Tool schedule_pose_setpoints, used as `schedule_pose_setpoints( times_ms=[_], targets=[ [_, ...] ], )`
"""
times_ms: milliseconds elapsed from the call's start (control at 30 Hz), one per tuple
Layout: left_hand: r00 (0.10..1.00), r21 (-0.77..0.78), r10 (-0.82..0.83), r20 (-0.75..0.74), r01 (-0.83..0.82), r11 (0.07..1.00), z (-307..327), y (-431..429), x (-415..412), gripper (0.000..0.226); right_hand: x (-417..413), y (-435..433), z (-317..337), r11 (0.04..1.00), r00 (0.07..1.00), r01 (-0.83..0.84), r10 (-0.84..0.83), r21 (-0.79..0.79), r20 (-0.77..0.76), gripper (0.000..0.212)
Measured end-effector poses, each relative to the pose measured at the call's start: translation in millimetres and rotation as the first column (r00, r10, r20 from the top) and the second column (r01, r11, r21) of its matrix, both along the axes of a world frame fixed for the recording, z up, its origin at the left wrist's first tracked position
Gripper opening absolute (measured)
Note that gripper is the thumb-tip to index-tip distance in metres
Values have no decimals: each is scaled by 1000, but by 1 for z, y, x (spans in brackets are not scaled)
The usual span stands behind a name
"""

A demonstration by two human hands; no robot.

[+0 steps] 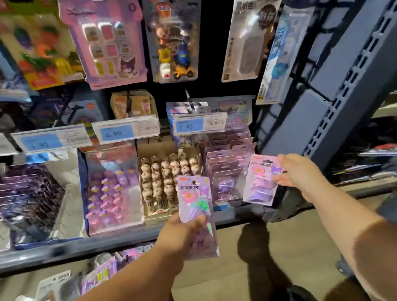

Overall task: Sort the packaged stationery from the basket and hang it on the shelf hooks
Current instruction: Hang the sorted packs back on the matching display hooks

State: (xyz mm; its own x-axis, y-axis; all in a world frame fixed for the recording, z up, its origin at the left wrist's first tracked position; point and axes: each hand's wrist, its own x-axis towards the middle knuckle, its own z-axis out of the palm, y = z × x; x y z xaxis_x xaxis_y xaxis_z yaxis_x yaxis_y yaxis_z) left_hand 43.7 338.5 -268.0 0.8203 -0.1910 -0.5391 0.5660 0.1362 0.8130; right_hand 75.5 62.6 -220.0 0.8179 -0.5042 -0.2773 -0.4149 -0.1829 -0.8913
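Purple clip packs, 2 of them: our left hand [178,232] grips 1 pack [196,212] upright, our right hand [295,172] pinches another pack [262,179] just beside stacked packs [229,161] on the shelf [78,248], under price tags [200,123].

Pkgs [223,172] on hooks, above shelf [78,248]

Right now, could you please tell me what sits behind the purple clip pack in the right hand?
Behind the purple clip pack held by the right hand stands a row of similar pink-purple carded packs on the shelf. The pack covers the row's right end, so what lies there cannot be seen.
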Motion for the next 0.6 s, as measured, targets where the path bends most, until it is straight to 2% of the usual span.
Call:
schedule_pose_setpoints(
  times_ms=[167, 300, 500, 600],
  targets=[
    [1000, 23, -4, -18, 4, 1000, -5, -18, 10, 4, 13, 1, -15, 986, 995, -3, 20, -166, 99, 16],
    [1000, 4, 9, -24, -9, 1000, -5, -25, 20, 9, 25, 4, -16, 957, 993, 13, 22, -289, 118, 19],
    [999, 37, 27, -43, -26, 999, -7, -33, 34, 20, 43, 2, -13, 947, 984, 91, -39, -307, 173, 23],
    [999, 54, 22, -46, -19, 998, -7, -40, 41, 19, 55, -1, -16, 951, 986, 65, -14, -304, 169, 23]
  ],
)
